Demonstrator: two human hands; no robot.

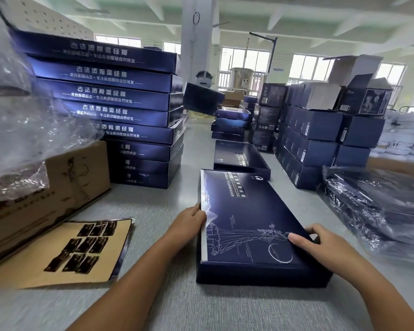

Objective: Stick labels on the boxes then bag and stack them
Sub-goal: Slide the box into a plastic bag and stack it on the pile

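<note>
Head view: left hand [192, 219] and right hand [317, 241] grip flat navy box [246, 225], white line-drawing.

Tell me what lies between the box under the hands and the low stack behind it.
Another flat dark blue box lies there, close behind the held box and before the low stack, in the head view.
</note>
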